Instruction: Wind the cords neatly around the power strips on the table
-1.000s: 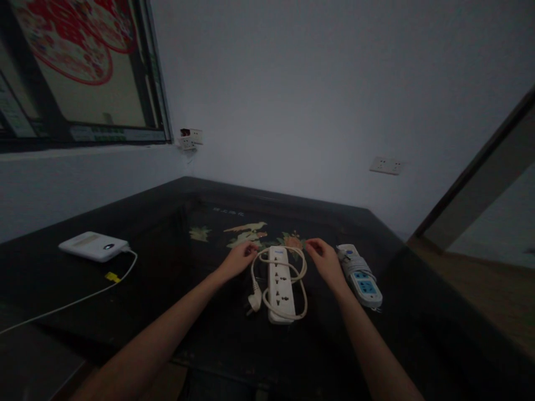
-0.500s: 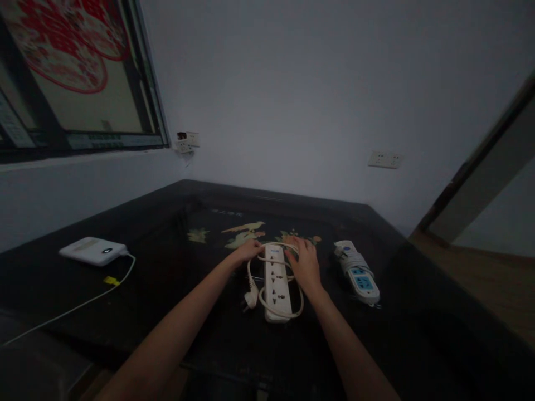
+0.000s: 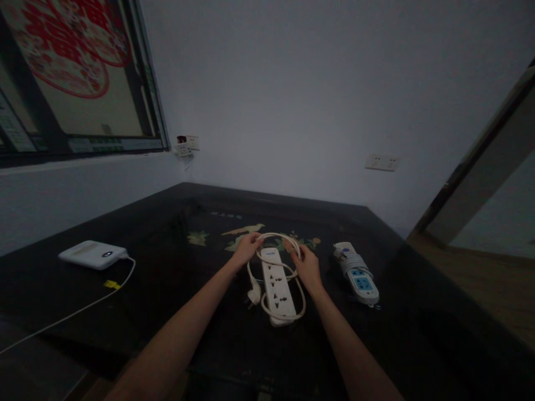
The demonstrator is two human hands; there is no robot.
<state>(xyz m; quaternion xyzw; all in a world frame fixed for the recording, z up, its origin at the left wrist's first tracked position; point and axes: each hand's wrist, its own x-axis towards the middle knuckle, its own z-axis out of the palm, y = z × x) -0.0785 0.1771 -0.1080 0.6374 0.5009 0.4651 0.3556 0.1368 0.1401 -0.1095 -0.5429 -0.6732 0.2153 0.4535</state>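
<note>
A white power strip [image 3: 279, 287] lies lengthwise on the dark table in front of me, its loosely looped cord [image 3: 304, 295] around and across it. At the far end of the strip, my left hand [image 3: 247, 248] pinches the left side of the cord loop. My right hand [image 3: 307, 266] grips the same loop on the right, fingers closed round it. Between my hands the cord arches above the strip's far end. Left of the strip rests the cord's white plug [image 3: 253, 292], its pins toward me.
A second power strip [image 3: 363, 278] with blue sockets, its cord wound round it, lies to the right. At the left is a white power bank [image 3: 92, 254] with a cable [image 3: 90, 303] and a yellow tag [image 3: 112, 284]. Wall sockets [image 3: 382, 162] sit above the table [image 3: 179, 209].
Both hands have closed on the cord, and its far loop is raised off the strip's end. The strip has turned slightly, its near end shifting right.
</note>
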